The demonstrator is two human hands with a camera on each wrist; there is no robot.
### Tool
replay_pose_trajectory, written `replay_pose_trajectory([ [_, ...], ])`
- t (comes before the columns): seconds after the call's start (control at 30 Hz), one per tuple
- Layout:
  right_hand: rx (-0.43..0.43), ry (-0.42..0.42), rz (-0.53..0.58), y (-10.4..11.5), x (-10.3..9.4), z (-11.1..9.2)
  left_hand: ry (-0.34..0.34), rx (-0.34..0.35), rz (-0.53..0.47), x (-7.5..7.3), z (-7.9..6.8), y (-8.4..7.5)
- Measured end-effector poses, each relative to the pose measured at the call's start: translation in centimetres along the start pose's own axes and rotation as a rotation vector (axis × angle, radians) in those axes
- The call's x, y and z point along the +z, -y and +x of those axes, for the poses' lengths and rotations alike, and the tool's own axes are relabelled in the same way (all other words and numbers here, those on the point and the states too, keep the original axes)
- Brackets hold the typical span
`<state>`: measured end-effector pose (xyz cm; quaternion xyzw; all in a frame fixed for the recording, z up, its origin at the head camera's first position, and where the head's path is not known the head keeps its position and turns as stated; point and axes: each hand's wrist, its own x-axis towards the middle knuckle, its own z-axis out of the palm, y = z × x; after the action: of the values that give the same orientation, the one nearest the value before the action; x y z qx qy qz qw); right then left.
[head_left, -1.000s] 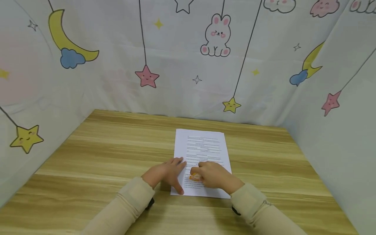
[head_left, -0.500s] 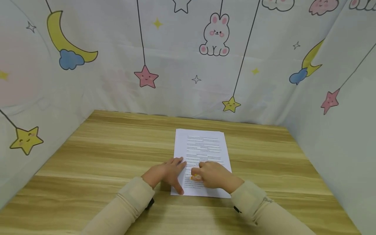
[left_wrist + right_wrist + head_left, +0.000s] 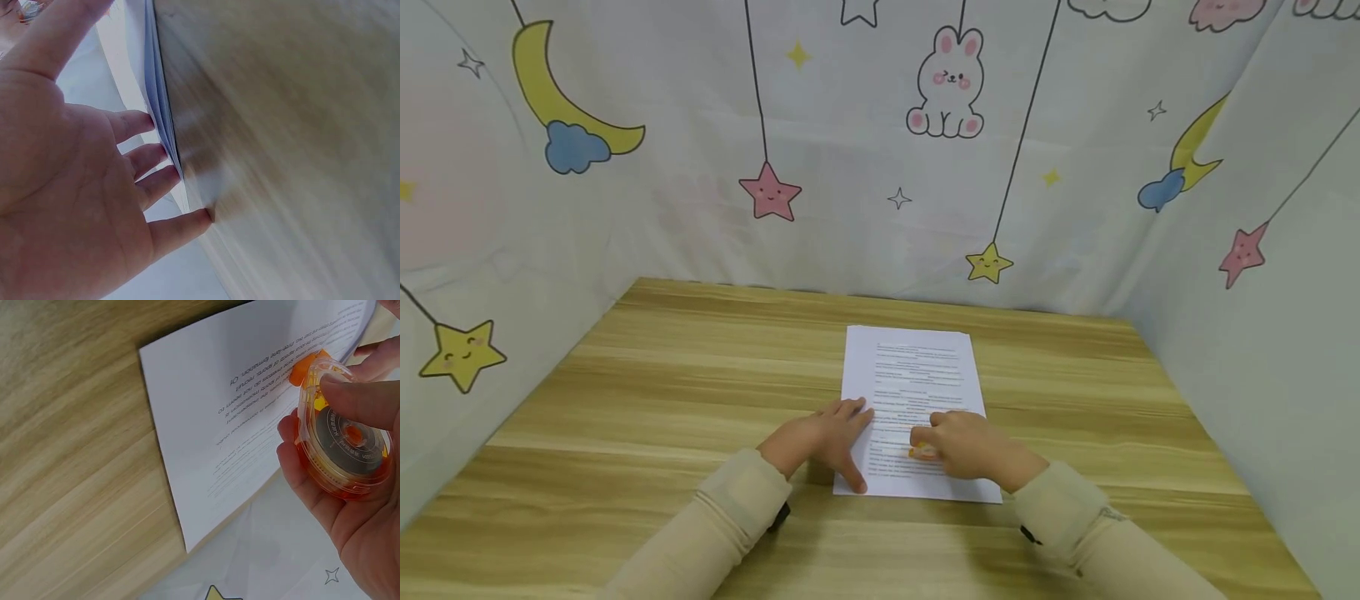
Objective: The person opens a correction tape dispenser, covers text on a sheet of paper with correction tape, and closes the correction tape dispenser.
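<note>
A small stack of printed paper sheets (image 3: 859, 358) lies on the wooden table. My right hand (image 3: 973, 447) grips an orange, clear-cased correction tape (image 3: 923, 451) over the lower lines of text. In the right wrist view, the thumb lies on the side of the correction tape (image 3: 347, 440), whose orange tip end is at the page. My left hand (image 3: 826, 435) rests on the left side of the sheets with fingers spread. From the left wrist, the fingertips of that hand (image 3: 75, 181) are seen along the layered sheet edges (image 3: 161, 103). Just what the tip touches is unclear.
The wooden table (image 3: 700, 350) spreads around the paper. A white cloth (image 3: 850, 242) printed with stars, moons and a rabbit encloses the back and sides. Long pale sleeves (image 3: 730, 521) cover both forearms.
My right hand and the correction tape have moved right along the page during the last half second. The left hand has stayed in place on the paper. The head view has shifted slightly.
</note>
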<state>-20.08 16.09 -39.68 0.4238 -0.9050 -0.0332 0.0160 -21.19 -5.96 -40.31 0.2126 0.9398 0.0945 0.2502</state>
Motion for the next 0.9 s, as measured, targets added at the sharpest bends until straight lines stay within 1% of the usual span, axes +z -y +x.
replay_pose_trajectory([
  [0.17, -0.006, -0.009, 0.003, -0.7, 0.2, -0.9, 0.003, -0.001, -0.006, -0.1, -0.1, -0.1],
  [0.4, 0.015, 0.001, 0.039, -1.7, 0.2, -2.2, 0.008, 0.009, -0.005, -0.2, -0.1, -0.2],
  [0.53, 0.013, -0.019, 0.052, -2.1, 0.2, -2.8, 0.002, 0.019, 0.0, -0.2, -0.1, -0.2],
  [0.57, 0.016, -0.024, 0.069, -2.2, 0.3, -2.9, 0.003, 0.02, 0.001, -0.2, -0.1, -0.3],
  [0.67, 0.059, -0.045, 0.186, -2.7, 0.5, -3.4, 0.009, 0.024, 0.001, -0.2, -0.1, -0.3],
  [0.73, 0.114, -0.076, 0.291, -3.1, 0.5, -3.9, 0.012, 0.025, -0.005, -0.2, -0.2, -0.4],
  [0.8, 0.165, -0.111, 0.362, -3.4, 0.4, -4.5, 0.012, 0.028, -0.009, -0.2, -0.3, -0.4],
  [0.83, 0.176, -0.131, 0.371, -3.5, 0.4, -4.8, 0.009, 0.03, -0.01, -0.2, -0.3, -0.4],
  [0.9, 0.183, -0.147, 0.345, -3.6, 0.3, -5.2, 0.005, 0.034, -0.008, -0.3, -0.4, -0.5],
])
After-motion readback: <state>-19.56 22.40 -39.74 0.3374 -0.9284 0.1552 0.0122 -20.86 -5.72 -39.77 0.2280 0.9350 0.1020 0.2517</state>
